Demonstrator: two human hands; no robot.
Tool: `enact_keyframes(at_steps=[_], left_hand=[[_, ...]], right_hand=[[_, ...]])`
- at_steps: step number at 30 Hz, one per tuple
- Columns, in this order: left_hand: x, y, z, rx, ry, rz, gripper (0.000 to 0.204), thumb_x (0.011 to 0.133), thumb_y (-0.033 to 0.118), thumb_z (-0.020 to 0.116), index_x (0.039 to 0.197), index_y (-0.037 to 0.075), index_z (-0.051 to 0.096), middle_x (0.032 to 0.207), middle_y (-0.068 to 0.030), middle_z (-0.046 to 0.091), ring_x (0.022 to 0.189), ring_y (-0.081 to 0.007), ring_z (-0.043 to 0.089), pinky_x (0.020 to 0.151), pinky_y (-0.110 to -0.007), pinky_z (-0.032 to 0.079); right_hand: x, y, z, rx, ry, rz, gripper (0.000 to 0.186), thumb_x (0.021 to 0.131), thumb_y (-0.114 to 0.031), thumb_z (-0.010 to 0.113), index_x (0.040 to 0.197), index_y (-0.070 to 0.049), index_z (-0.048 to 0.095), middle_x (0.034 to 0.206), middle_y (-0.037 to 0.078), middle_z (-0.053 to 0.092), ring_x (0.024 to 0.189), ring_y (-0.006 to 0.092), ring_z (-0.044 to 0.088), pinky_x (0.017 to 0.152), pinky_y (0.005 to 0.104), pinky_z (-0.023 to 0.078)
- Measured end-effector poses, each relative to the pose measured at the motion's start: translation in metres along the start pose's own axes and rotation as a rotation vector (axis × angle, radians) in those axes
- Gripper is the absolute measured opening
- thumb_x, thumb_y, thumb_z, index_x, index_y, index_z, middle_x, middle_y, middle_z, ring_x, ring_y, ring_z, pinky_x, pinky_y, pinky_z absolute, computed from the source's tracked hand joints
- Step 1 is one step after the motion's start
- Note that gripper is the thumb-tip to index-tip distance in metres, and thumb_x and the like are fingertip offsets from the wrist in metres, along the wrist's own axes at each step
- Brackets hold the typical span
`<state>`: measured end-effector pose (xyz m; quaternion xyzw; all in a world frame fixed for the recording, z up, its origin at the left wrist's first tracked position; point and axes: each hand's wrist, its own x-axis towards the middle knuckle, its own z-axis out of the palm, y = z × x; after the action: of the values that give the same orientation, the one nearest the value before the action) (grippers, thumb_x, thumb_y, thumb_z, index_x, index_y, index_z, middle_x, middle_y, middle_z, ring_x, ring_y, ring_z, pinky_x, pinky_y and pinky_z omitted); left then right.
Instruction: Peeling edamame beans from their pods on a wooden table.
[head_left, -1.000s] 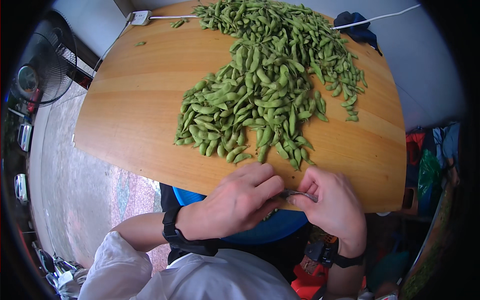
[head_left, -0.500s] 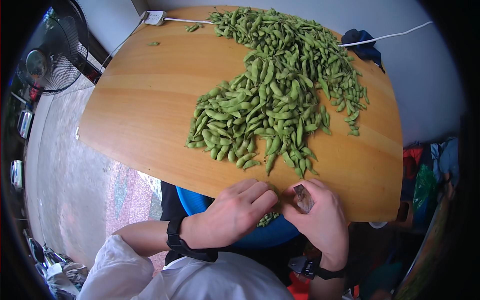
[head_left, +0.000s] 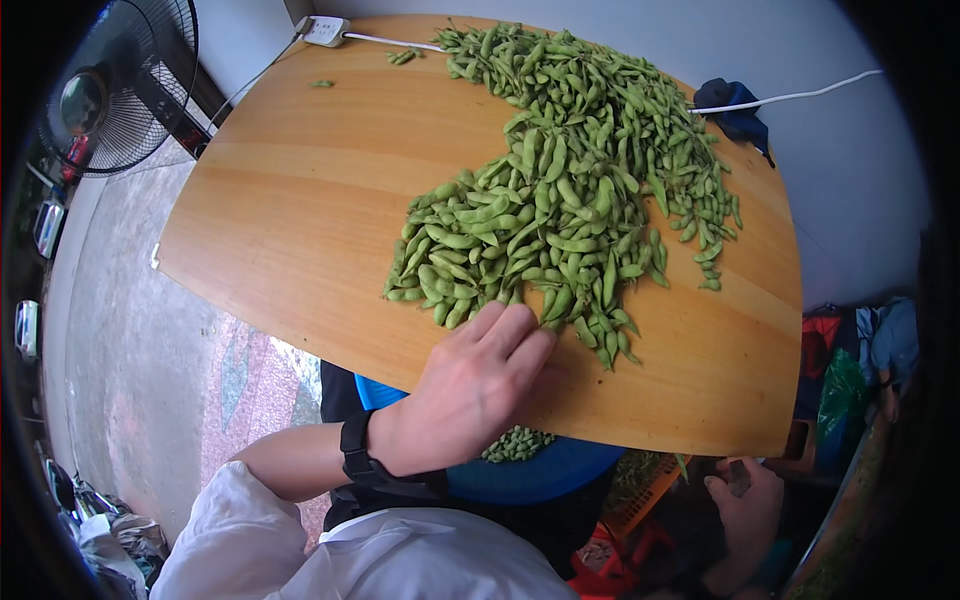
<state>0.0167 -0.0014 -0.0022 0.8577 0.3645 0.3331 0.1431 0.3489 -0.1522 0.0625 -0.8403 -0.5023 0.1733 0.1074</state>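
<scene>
A large heap of green soybean pods [head_left: 560, 200] lies on the wooden table [head_left: 290, 200]. My left hand [head_left: 470, 385], wearing a black wristband, reaches over the table's near edge. Its bent fingers touch the closest pods; the fingertips are hidden, so what they grip does not show. Past the near edge at the lower right, my right hand [head_left: 750, 510] is closed on a small flat brownish piece [head_left: 738, 478]. A thin green pod or husk [head_left: 682, 466] is by the table edge to its left. Below the table, a blue basin [head_left: 540, 475] holds shelled green beans [head_left: 517, 444].
An orange slotted basket [head_left: 640, 495] with green scraps stands beside the basin, above a red plastic thing [head_left: 620, 560]. A power strip [head_left: 325, 31] and cable sit at the far left, near a fan [head_left: 85, 100]. Dark blue cloth [head_left: 733, 108] lies at the far right.
My left hand has moved forward from the table edge to the pods. My right hand has left it, going right and down past the edge, with the brownish piece. The view has shifted slightly.
</scene>
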Motion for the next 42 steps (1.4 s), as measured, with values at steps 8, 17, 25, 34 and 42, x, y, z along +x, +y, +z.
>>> enact_keyframes(at_steps=[8,17,25,34,42], left_hand=[[0.0,-0.002,0.001,0.093,-0.108,-0.069,0.029,0.078,0.004,0.077,0.105,0.002,0.067,0.1,-0.0116,0.06,0.091,-0.0316,0.062,0.077,-0.041,0.054],[-0.01,0.013,-0.01,-0.089,-0.289,0.064,0.026,0.078,0.004,0.066,0.103,0.0,0.06,0.108,-0.0147,0.054,0.099,-0.0318,0.061,0.079,-0.039,0.056],[-0.019,0.017,0.003,-0.144,-0.189,0.05,0.024,0.085,0.009,0.068,0.105,0.0,0.06,0.109,-0.0139,0.055,0.097,-0.0314,0.06,0.08,-0.039,0.055],[-0.015,0.009,0.006,-0.241,-0.195,0.066,0.026,0.083,0.006,0.069,0.106,0.0,0.06,0.106,-0.0135,0.058,0.098,-0.0325,0.061,0.081,-0.04,0.054],[-0.013,0.005,0.009,-0.276,-0.204,0.072,0.029,0.081,0.005,0.071,0.108,0.002,0.06,0.102,-0.0122,0.055,0.095,-0.0325,0.06,0.079,-0.041,0.053]], right_hand=[[0.002,-0.044,0.015,0.147,-0.014,-0.279,0.028,0.088,-0.005,0.073,0.114,0.003,0.071,0.097,0.013,0.069,0.084,0.0207,0.066,0.077,0.0305,0.05],[0.034,-0.116,0.064,0.492,-0.214,-0.307,0.015,0.087,-0.005,0.078,0.101,0.001,0.074,0.089,0.013,0.071,0.079,0.0274,0.072,0.073,0.035,0.055],[0.046,-0.125,0.066,0.455,-0.358,-0.339,0.017,0.084,-0.006,0.082,0.097,0.0,0.072,0.088,0.011,0.073,0.073,0.0219,0.073,0.068,0.0336,0.056],[0.049,-0.132,0.063,0.432,-0.43,-0.27,0.016,0.084,-0.004,0.082,0.094,0.0,0.07,0.083,0.012,0.074,0.07,0.0205,0.073,0.065,0.0329,0.056],[0.057,-0.139,0.063,0.313,-0.484,-0.277,0.017,0.083,-0.008,0.082,0.088,-0.001,0.068,0.074,0.014,0.072,0.063,0.0251,0.071,0.06,0.0373,0.053]])
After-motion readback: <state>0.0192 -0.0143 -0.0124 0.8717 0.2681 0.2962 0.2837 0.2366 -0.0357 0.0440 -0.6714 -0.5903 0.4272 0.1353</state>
